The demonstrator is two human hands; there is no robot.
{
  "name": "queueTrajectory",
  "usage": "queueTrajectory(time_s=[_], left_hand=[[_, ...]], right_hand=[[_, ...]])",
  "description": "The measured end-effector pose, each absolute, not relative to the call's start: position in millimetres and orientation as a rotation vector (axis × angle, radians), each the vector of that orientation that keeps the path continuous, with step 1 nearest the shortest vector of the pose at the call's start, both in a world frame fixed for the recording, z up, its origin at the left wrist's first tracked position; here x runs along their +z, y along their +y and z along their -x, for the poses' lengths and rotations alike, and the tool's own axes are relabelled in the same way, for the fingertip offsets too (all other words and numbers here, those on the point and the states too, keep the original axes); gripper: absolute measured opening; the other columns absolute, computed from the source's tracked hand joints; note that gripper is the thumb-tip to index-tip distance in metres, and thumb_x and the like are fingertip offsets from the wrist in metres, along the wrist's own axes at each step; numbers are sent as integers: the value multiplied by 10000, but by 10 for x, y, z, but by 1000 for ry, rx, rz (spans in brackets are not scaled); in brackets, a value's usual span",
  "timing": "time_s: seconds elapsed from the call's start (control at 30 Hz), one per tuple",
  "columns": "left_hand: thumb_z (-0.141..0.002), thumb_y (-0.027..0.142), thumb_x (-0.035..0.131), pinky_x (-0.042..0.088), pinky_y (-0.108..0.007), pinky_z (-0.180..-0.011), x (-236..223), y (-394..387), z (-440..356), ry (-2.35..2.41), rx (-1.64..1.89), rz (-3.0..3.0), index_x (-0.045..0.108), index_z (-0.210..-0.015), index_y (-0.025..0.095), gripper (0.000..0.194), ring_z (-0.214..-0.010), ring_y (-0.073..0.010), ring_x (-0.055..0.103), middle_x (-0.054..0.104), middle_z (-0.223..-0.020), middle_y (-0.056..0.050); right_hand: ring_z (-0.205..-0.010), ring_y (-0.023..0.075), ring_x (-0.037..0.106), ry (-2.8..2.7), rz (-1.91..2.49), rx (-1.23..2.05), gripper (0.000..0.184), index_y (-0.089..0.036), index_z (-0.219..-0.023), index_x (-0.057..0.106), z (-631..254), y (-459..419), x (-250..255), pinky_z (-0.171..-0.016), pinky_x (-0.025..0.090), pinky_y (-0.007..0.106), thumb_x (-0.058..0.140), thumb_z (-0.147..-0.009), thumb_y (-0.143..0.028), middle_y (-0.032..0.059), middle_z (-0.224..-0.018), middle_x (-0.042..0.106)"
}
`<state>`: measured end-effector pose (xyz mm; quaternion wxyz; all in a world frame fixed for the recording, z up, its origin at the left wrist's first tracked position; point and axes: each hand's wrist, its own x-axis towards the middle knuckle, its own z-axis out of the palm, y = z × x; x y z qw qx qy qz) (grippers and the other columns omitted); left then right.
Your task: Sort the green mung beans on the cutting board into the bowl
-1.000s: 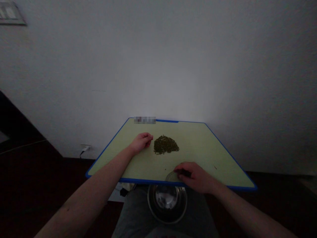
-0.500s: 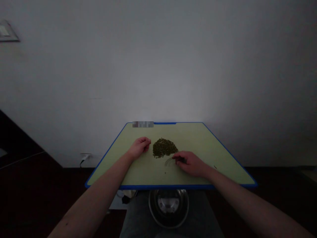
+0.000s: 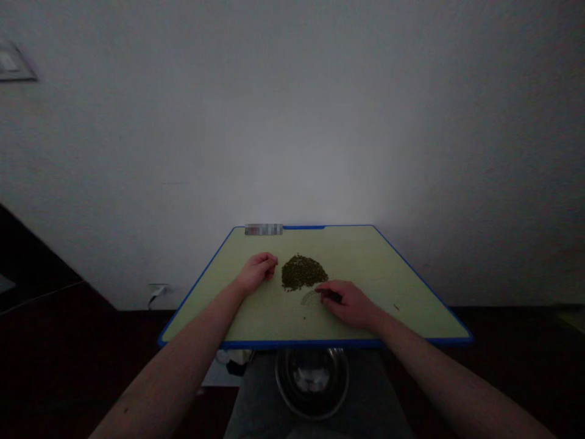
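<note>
A pale green cutting board (image 3: 361, 262) with a blue edge carries a crumbly, dark green heap of flakes (image 3: 301, 272) near its center. The left hand (image 3: 256, 272), loosely curled, rests at the heap's nine o'clock; the right hand (image 3: 350, 303) curls over a clear round dish (image 3: 311, 299) at five o'clock, its grip unclear.

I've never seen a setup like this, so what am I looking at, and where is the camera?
There is no machine here: these are a person's bare arms, seen from a camera worn on their head, looking forward and down. On a pale green board with a blue edge lies a heap of dark green crumbly bits. The left hand rests curled beside it, holding nothing visible. The right hand seems to hold a clear curved piece, too dim to identify. A steel bowl sits below the board's near edge.
</note>
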<state>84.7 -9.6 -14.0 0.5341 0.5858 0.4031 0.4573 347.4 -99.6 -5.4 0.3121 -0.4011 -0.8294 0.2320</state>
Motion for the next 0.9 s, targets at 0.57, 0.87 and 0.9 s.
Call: queueTrajectory(time_s=[0.57, 0.87, 0.9], left_hand=[[-689, 403, 581, 281, -204, -395, -142, -86, -849, 954, 1101, -1415, 496, -666, 153, 265, -387, -64, 406, 458, -461, 48], [-685, 402, 591, 273, -207, -398, -158, -89, -847, 949, 1111, -1387, 500, -665, 154, 265, -394, -63, 408, 460, -473, 47], [-685, 403, 590, 274, -208, -397, -159, -89, -846, 953, 1109, -1391, 502, -667, 153, 266, -393, -63, 408, 461, -474, 46]], right_hand=[[-763, 146, 590, -2268, 1054, 617, 263, -177, -989, 627, -3484, -1089, -37, -698, 448, 252, 515, -752, -187, 42, -877, 662], [-714, 139, 581, -2297, 1045, 628, 250, -167, -968, 632, -3492, -1153, -22, -661, 444, 243, 532, -740, -187, 38, -831, 657], [-719, 140, 583, -2296, 1044, 637, 252, -166, -968, 632, -3495, -1162, -19, -664, 445, 243, 536, -736, -186, 38, -834, 657]])
